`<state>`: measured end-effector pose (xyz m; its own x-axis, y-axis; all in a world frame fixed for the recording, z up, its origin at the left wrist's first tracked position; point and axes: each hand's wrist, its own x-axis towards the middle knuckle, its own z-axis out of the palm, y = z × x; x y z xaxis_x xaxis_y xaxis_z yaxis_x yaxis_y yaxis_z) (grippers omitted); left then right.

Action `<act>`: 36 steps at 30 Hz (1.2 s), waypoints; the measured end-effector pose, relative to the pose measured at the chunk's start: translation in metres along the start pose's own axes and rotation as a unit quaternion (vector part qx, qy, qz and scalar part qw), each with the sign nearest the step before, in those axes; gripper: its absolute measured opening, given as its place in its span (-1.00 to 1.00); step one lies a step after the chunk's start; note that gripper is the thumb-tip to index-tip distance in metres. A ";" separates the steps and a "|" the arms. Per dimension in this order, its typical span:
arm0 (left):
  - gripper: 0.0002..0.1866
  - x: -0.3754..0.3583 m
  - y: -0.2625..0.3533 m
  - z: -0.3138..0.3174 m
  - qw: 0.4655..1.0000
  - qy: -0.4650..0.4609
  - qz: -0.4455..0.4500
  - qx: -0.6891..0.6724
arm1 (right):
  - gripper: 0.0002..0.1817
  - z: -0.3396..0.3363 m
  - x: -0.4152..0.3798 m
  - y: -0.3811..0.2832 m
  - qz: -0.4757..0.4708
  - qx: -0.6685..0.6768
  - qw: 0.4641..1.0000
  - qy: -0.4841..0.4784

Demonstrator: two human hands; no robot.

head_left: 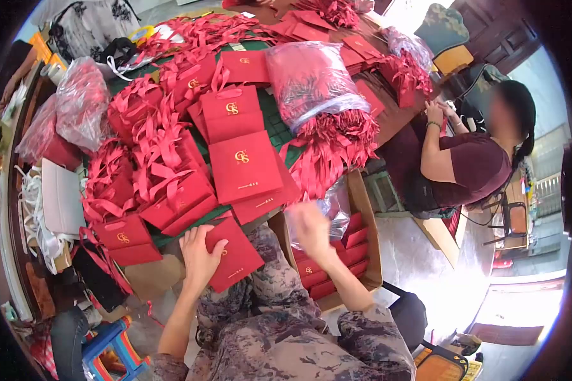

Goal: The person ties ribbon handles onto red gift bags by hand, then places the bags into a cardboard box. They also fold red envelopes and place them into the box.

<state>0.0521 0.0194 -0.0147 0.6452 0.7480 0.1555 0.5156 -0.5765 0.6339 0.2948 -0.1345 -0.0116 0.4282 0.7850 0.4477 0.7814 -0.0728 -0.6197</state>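
Observation:
My left hand [199, 252] rests flat on a folded red paper bag [235, 257] with a gold logo, pressing it on my lap at the table's near edge. My right hand [309, 227] is blurred in the air above a cardboard box [365, 209] that holds stacked flat red bags [327, 267]. It hovers by a clear plastic wrapper [334, 213], and whether it holds anything is unclear. More flat red bags [243, 166] lie on the table just beyond my hands.
Piles of finished red bags with ribbon handles [152, 165] cover the green table [274, 130]. Plastic sacks of red ribbons [314, 89] lie at centre and left. Another person [470, 162] sits working at the right. A blue stool [111, 349] stands at lower left.

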 end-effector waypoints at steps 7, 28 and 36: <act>-0.56 0.000 -0.001 0.001 1.000 -0.006 -0.009 0.005 | -0.85 -0.020 0.032 0.073 0.123 -0.128 0.971 0.160; -0.57 -0.003 0.016 -0.017 0.994 0.105 0.033 0.020 | -0.88 0.051 -0.009 -0.068 0.321 0.367 0.865 -0.120; -0.68 -0.002 0.029 -0.013 0.995 -0.011 -0.023 -0.093 | -0.95 0.065 0.054 -0.074 0.308 0.463 0.828 -0.074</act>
<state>0.0584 0.0056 0.0138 0.6364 0.7639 0.1073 0.4331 -0.4689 0.7698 0.2303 -0.0469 0.0166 0.5017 0.8466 -0.1777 -0.2765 -0.0377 -0.9603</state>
